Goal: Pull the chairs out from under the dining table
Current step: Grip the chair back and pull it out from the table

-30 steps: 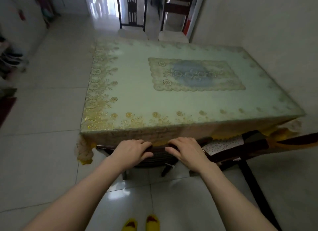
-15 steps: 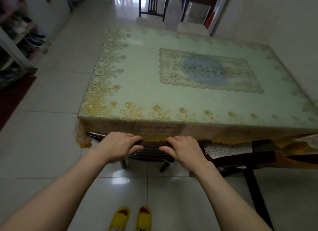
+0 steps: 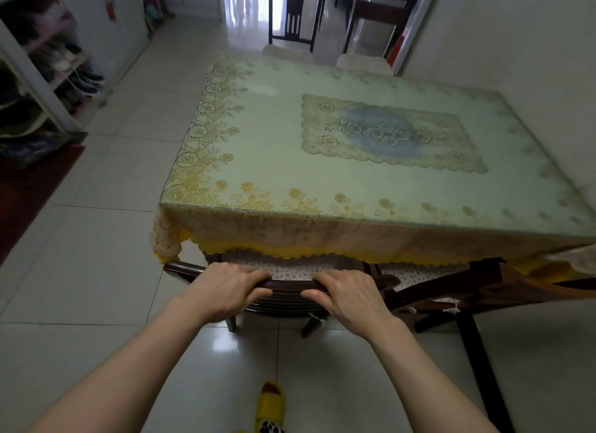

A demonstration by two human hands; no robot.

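Note:
A dining table point(image 3: 290, 161) with a pale green and gold tablecloth fills the middle of the view. At its near edge stands a dark wooden chair point(image 3: 290, 285); its patterned seat cushion point(image 3: 290, 268) shows just beyond the cloth's yellow hem. My left hand point(image 3: 225, 290) and my right hand point(image 3: 350, 295) both grip the chair's top rail, side by side. A second dark chair point(image 3: 467, 284) sits to the right, its seat partly under the table. Two more chairs point(image 3: 362, 63) are tucked in at the far side, only their pale tops showing.
A white wall runs along the table's right side. A shoe rack point(image 3: 48, 77) stands at the left, with a dark red mat point(image 3: 25, 190) on the floor near it. Tiled floor lies to the left and behind me. My yellow slipper point(image 3: 269, 403) is below the chair.
The chair has slid toward me, out from under the table edge; its seat cushion now shows. Both hands keep their grip on the rail. My view has shifted back and to the left.

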